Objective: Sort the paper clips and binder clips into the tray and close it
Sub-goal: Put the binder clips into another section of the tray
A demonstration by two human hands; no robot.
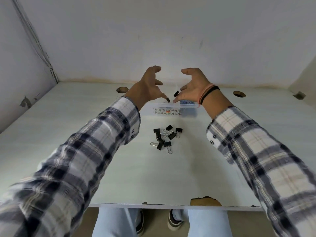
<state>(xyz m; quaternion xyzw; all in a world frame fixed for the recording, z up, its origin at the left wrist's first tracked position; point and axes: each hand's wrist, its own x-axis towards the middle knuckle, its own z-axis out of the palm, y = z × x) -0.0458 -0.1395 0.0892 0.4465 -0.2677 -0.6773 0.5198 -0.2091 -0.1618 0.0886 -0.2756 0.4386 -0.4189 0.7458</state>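
Observation:
A clear plastic tray (154, 107) with a patterned front label lies at the far middle of the table. Blue paper clips (188, 102) fill its right compartment. Both hands hover over the tray with fingers spread and thumbs raised. A black binder clip (168, 99) is at the lower fingertips of my left hand (149, 86). Another binder clip (176, 94) is by the fingers of my right hand (193, 88). Neither thumb touches a clip. A pile of several black binder clips (165, 138) lies on the table in front of the tray.
The white table (102, 168) is boxed in by a back wall and side walls. Two round cable holes (122, 89) (239, 94) flank the tray. The front edge has a chipped spot (205, 201). My legs and shoes show below.

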